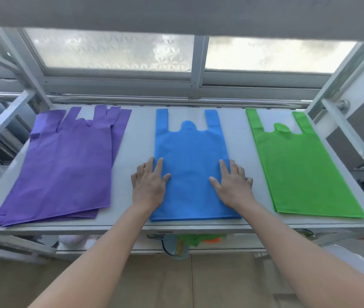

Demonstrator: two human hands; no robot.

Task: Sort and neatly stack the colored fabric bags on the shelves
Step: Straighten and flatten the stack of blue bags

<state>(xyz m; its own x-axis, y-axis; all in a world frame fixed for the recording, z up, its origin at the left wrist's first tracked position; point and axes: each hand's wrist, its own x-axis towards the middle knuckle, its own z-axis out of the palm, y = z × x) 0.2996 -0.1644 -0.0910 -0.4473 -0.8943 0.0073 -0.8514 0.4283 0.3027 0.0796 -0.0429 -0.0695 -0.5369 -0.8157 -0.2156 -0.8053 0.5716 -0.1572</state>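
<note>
Shelf [138, 134] with purple bags [65, 165], blue bag [191, 147], green bag [303, 170], left hand [148, 186], right hand [234, 185] on blue, fingers [159, 166] spread

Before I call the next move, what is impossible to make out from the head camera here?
- Under the blue bag: the head view shows only its top sheet; the left hand and right hand lie flat on it, so any bags beneath are hidden.
- The purple stack: head view, layers fan out but the count is unclear; its right edge is blurred.
- Below, head view: green and orange fabric, mostly hidden by the shelf front rail.
</note>
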